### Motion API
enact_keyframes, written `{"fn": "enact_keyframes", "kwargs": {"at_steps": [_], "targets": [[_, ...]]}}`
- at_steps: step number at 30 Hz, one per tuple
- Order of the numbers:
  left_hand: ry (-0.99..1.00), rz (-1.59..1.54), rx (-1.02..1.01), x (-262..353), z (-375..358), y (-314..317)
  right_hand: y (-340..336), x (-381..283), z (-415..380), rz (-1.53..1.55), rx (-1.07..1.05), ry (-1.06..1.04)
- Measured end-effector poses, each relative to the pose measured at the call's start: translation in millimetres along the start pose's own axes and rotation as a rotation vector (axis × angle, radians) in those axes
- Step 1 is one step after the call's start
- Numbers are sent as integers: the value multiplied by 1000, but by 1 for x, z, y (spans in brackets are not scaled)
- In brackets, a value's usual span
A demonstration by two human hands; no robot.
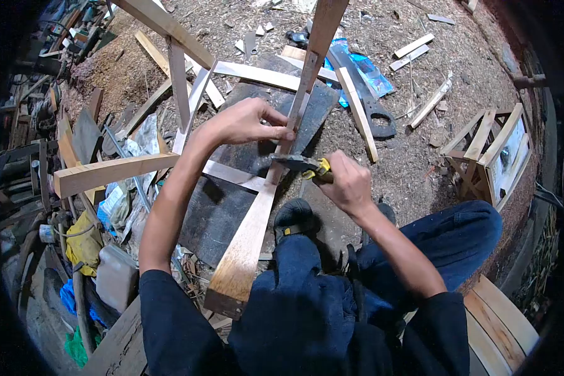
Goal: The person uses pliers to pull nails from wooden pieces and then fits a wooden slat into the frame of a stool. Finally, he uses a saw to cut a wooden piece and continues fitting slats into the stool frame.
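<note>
here the long wooden slat [266,200] runs from lower centre to upper centre; left hand [247,122] pinches it mid-frame, right hand [348,182] grips the hammer [297,164], head touching the slat.

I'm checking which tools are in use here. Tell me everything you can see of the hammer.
The hammer has a dark metal head and a yellow-and-black handle. It lies roughly level, with the head pointing left against the long wooden slat. The right hand wraps the handle, hiding most of it. The left hand pinches the slat just above the head; whether it holds a nail there is too small to tell.
</note>
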State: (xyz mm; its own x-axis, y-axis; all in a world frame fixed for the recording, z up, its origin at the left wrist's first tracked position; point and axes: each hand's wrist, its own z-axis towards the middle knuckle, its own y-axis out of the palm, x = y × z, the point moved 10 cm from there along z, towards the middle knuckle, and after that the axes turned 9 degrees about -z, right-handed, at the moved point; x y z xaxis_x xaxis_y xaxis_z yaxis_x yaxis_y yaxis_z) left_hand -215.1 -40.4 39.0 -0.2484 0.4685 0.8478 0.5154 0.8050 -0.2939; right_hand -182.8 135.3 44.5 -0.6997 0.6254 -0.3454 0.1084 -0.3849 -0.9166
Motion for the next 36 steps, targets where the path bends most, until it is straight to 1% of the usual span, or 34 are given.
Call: {"fn": "enact_keyframes", "kwargs": {"at_steps": [2,4,5,7,8,9,11,12,14,15,16,18,21,22,24,28,30,31,33,36], "targets": [[-22,5,-5,1,0,0,9,3,-8,-49,-3,23],[-6,3,7,5,-2,0,25,3,-8,-58,-126,77],[-8,6,3,4,-2,0,25,3,-9,-55,-124,81],[5,-3,19,2,-2,0,17,7,-9,17,-92,160],[-10,5,31,-8,1,0,12,7,-11,22,10,161],[-7,4,31,-9,2,0,14,7,-11,20,10,161],[38,-17,17,-4,2,2,37,5,-14,-49,-211,149],[41,-12,14,0,1,2,35,5,-13,-50,-207,153],[-29,7,22,1,-3,1,26,8,-11,40,-128,203],[-31,7,22,-2,-3,1,22,9,-12,87,-90,230],[-9,-5,36,-4,-2,1,24,10,-12,87,-89,228],[18,-15,49,-5,-1,0,35,0,-10,-4,-184,116],[-6,4,45,-6,-1,0,25,6,-7,20,-176,183],[-8,4,40,-5,-2,0,27,6,-9,22,-177,184],[-8,4,39,-4,-2,0,29,-2,-8,2,-170,109],[1,-31,45,-7,-1,1,28,0,-11,47,-202,154],[3,-26,45,-6,-2,0,24,6,-14,63,-128,212],[6,-30,33,-4,-2,1,24,5,-14,64,-131,212],[14,-30,17,-4,-1,3,31,0,-13,-38,-242,149],[48,-12,80,-4,-4,-1,23,0,-11,2,-199,129]]}}
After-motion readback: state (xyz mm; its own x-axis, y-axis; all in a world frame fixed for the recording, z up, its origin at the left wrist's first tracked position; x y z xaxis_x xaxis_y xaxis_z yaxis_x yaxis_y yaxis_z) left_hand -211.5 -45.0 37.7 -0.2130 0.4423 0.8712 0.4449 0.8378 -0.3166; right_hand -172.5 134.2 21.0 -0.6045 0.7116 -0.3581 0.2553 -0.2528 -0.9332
